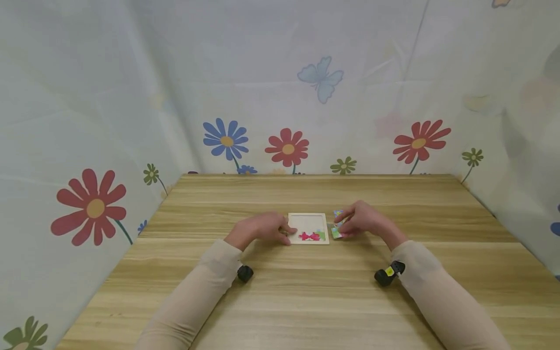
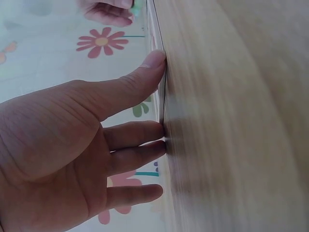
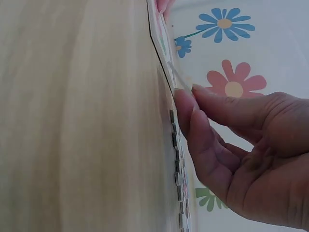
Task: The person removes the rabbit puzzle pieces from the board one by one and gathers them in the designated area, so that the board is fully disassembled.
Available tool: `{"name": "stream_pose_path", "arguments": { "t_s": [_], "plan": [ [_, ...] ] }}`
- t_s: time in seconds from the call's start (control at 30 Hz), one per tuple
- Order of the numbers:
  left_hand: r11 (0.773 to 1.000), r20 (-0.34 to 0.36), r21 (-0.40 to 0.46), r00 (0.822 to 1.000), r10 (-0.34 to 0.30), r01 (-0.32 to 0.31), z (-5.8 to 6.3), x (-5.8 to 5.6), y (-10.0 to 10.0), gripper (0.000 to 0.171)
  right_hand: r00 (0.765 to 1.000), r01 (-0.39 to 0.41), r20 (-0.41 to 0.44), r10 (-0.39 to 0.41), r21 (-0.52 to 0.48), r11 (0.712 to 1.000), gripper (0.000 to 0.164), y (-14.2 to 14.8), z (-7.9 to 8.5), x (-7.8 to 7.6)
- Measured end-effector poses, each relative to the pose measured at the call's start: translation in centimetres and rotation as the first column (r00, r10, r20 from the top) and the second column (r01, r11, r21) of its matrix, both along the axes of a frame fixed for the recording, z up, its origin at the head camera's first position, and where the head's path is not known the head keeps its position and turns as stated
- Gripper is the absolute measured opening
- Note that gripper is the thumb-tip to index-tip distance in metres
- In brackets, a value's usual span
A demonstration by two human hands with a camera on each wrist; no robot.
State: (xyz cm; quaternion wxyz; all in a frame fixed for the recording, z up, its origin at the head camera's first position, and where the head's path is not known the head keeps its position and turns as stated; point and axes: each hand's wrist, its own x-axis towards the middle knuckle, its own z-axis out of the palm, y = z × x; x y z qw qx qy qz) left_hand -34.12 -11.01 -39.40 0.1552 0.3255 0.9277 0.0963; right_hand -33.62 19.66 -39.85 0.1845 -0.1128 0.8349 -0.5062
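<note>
A square puzzle tray (image 1: 307, 214) with a pale wooden rim lies flat on the table. Pink-red and green jigsaw pieces (image 1: 311, 236) fill part of its near side. My left hand (image 1: 267, 227) rests at the tray's left edge, fingers fairly straight and touching it; the left wrist view shows the thumb (image 2: 130, 89) against the rim. Just right of the tray, my right hand (image 1: 363, 219) pinches a thin puzzle piece (image 3: 179, 76) between thumb and fingertips, held edge-on above the tray's side. Loose colourful pieces (image 1: 336, 233) lie beneath that hand, partly hidden by it.
The wooden table (image 1: 302, 296) stretches around the tray on all sides. A white cloth (image 1: 262, 87) printed with flowers and butterflies hangs behind and beside it. Small black cameras (image 1: 245, 273) are worn at both wrists.
</note>
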Motion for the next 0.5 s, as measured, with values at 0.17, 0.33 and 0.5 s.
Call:
{"name": "stream_pose_path", "arguments": {
  "t_s": [0.17, 0.33, 0.5],
  "plan": [
    [1.000, 0.016, 0.011, 1.000, 0.005, -0.006, 0.03, 0.11, 0.03, 0.052, 0.998, 0.003, -0.070, 0.006, 0.124, 0.992, 0.015, 0.16, -0.23, 0.36],
    [1.000, 0.014, 0.008, 1.000, 0.010, -0.010, -0.04, 0.07, -0.01, 0.051, 0.987, 0.008, -0.156, 0.031, 0.242, 0.970, 0.005, 0.22, -0.08, 0.56],
    [1.000, 0.018, 0.014, 1.000, 0.014, -0.014, 0.02, 0.02, -0.06, 0.051, 0.983, 0.004, -0.179, 0.050, 0.288, 0.958, 0.004, 0.15, 0.16, 0.73]
  ]
}}
